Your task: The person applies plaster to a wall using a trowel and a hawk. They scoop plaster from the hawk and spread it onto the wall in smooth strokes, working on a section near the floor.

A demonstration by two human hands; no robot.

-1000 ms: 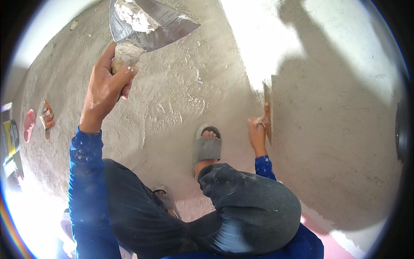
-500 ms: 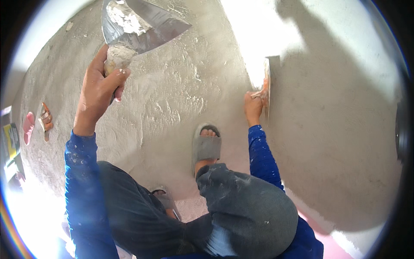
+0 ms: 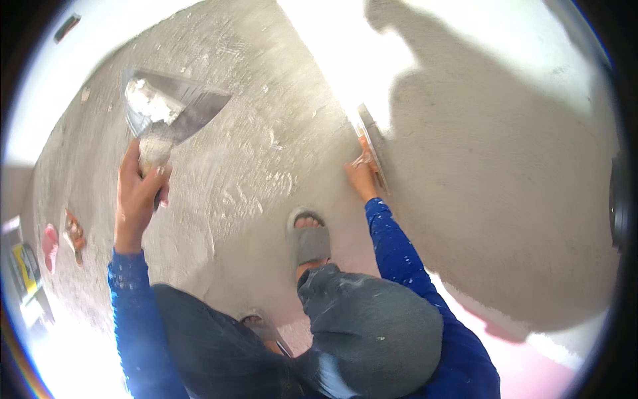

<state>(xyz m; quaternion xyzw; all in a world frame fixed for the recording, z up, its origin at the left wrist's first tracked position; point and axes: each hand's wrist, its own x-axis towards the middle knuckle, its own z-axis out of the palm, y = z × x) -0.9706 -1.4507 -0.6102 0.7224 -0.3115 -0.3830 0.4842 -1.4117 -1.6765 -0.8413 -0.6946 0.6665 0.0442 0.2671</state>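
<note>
My left hand (image 3: 141, 193) is closed round the thick, plaster-caked handle of a wide triangular trowel (image 3: 207, 106), with a lump of white plaster (image 3: 147, 100) on its blade. This trowel is held up, its blade slightly blurred. Farther right, my right hand (image 3: 362, 178) grips the orange handle of a flat plastering trowel (image 3: 379, 149). That trowel shows nearly edge-on, at the border between the rough, ridged coat (image 3: 246, 126) on its left and the smoother grey coat (image 3: 492, 193) on its right. Whether its whole face touches the surface is hidden.
My sandalled foot (image 3: 311, 245) stands between my arms, the other sandal (image 3: 259, 322) behind it. At the far left lie an orange-handled tool (image 3: 74, 236) and a pink object (image 3: 50, 247). A pink area (image 3: 492, 339) borders the grey coat at lower right. Bright sunlight and a shadow cross the surface.
The whole view has shifted and turned a little. My right hand and its trowel appear farther left, with the trowel now slanted. The left hand and its trowel sit lower in view. Both grips persist.
</note>
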